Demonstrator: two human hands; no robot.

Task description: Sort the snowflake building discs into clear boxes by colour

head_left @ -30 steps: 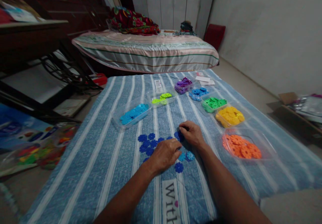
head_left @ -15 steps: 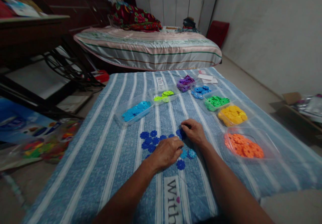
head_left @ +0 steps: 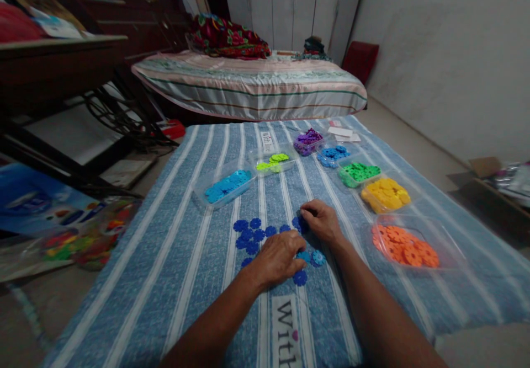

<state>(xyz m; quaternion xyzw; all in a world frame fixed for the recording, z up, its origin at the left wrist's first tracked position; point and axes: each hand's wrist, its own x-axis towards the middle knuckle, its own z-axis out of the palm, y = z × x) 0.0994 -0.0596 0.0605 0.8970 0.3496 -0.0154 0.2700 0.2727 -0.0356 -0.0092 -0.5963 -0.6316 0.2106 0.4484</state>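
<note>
Notched plastic discs in dark blue (head_left: 250, 238) lie scattered on the striped cloth in front of me. My left hand (head_left: 279, 257) is low over the right part of this group. Its thumb and index finger stand apart around a light blue disc (head_left: 304, 256), and a second light blue disc (head_left: 318, 258) lies just to the right. Close to the left thumb is a single dark blue disc (head_left: 300, 277). My right hand (head_left: 322, 222) rests farther out, its fingers curled together beside another dark blue disc (head_left: 296, 223). What those fingers hold, if anything, is hidden.
Clear tubs hold discs sorted by colour: light blue (head_left: 227, 186), lime (head_left: 273, 163), purple (head_left: 307, 140), blue (head_left: 332, 155), green (head_left: 358, 173), yellow (head_left: 387, 193) and orange (head_left: 406, 245). White cards (head_left: 343, 133) lie near the far edge. Beyond stands a bed (head_left: 252, 89).
The left thumb and index finger have spread apart over the light blue disc. My right hand has barely moved. The whole view has shifted slightly.
</note>
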